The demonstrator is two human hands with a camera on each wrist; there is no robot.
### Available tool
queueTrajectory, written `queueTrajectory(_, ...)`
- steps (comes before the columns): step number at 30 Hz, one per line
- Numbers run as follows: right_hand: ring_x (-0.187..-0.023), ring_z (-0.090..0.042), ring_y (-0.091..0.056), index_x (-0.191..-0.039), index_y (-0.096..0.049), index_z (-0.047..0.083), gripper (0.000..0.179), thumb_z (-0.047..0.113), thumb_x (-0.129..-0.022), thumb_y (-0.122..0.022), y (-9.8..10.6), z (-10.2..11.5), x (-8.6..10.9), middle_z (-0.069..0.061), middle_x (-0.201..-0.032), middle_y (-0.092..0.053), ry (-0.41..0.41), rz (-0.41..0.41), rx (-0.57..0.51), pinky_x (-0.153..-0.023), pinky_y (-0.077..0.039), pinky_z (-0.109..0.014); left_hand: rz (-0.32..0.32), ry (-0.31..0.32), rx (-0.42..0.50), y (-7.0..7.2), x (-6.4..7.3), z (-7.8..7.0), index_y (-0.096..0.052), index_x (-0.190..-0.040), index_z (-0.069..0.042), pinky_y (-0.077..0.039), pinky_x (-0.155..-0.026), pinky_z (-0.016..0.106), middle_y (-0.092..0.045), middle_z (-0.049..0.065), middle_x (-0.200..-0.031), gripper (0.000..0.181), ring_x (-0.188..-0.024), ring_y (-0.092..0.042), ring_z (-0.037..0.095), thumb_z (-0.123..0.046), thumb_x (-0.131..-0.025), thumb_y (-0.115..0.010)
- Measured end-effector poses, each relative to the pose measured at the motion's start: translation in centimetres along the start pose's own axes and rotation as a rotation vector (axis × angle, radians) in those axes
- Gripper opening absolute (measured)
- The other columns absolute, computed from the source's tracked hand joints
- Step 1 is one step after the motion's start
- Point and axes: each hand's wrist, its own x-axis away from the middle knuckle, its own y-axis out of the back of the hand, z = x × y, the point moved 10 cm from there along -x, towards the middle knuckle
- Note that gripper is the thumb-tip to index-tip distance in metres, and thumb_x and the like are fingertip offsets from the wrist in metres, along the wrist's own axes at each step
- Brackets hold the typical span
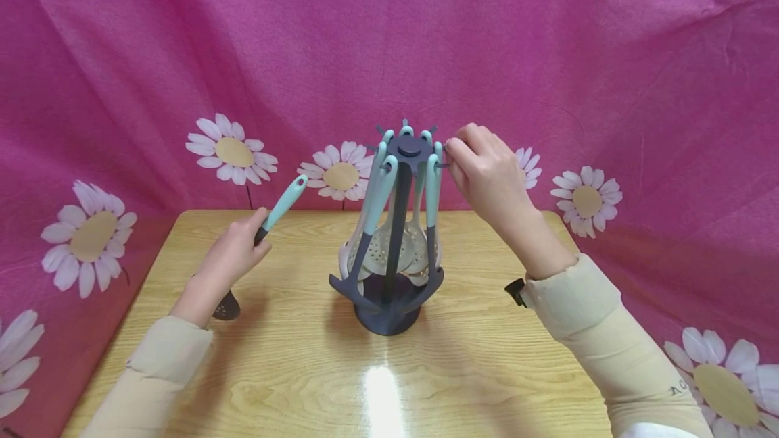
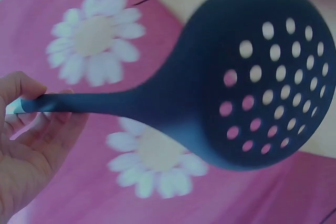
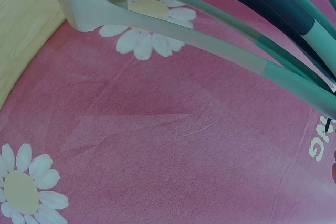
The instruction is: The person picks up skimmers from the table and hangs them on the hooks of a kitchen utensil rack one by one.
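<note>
My left hand (image 1: 228,252) grips a dark skimmer (image 2: 194,114) with a turquoise handle, left of the rack. Its round, perforated head fills much of the left wrist view; in the head view the forearm hides most of it. A dark utensil rack (image 1: 387,322) stands upright on the table. From its top ring hang several turquoise-handled utensils, some with pale heads. At the ring's right side my right hand (image 1: 489,171) has its fingers curled, thumb and fingertips at a hook. Only a sliver of a fingertip shows in the right wrist view.
The wooden table (image 1: 292,370) carries the rack near its middle. Behind and beside it hangs a pink cloth (image 1: 341,39) printed with white daisies. Two dark-headed utensils (image 1: 355,279) hang at the front of the rack, their heads spreading out over its base.
</note>
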Motion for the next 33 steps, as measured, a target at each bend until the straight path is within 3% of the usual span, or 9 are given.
queueTrajectory(8, -0.06, -0.027, -0.045, -0.078, -0.053, -0.002, 0.008, -0.006, -0.082, -0.048, 0.1, 0.1, -0.1, -0.013, -0.074, -0.049, -0.001, -0.008, 0.002, -0.052, -0.038, -0.033, -0.073, -0.055, 0.042, 3.4, 0.7, -4.7, -0.044, -0.09, -0.006, -0.031, -0.048, 0.029, -0.042, 0.004, -0.064, 0.022, -0.057, -0.041, 0.018, 0.003, -0.076, -0.058)
queueTrajectory(15, -0.059, -0.027, -0.044, -0.077, -0.052, -0.002, 0.008, -0.006, -0.082, -0.048, 0.1, 0.0, 0.0, -0.013, -0.074, -0.048, -0.013, -0.023, -0.006, -0.051, -0.037, -0.033, -0.054, -0.1, 0.075, 5.0, 1.6, -8.6, -0.047, -0.092, -0.007, -0.033, -0.048, 0.028, -0.048, 0.005, -0.066, 0.023, -0.057, -0.044, 0.017, 0.002, -0.076, -0.06)
queueTrajectory(24, -0.059, -0.028, -0.044, -0.077, -0.053, -0.003, 0.008, -0.007, -0.082, -0.048, 0.1, 0.0, 0.0, -0.013, -0.073, -0.049, -0.013, -0.027, -0.005, -0.051, -0.037, -0.033, -0.023, -0.202, 0.172, 5.3, 2.2, -13.3, -0.051, -0.094, -0.007, -0.043, -0.051, 0.026, -0.056, 0.002, -0.07, 0.026, -0.064, -0.055, 0.013, 0.004, -0.074, -0.062)
queueTrajectory(33, -0.058, -0.027, -0.043, -0.076, -0.052, -0.002, 0.009, -0.007, -0.082, -0.047, 0.2, 0.0, 0.0, -0.012, -0.072, -0.048, -0.022, -0.038, -0.01, -0.051, -0.036, -0.033, 0.02, -0.269, 0.305, 4.0, 2.0, -16.8, -0.051, -0.094, -0.006, -0.049, -0.055, 0.021, -0.061, 0.002, -0.075, 0.026, -0.065, -0.059, 0.011, 0.005, -0.073, -0.063)
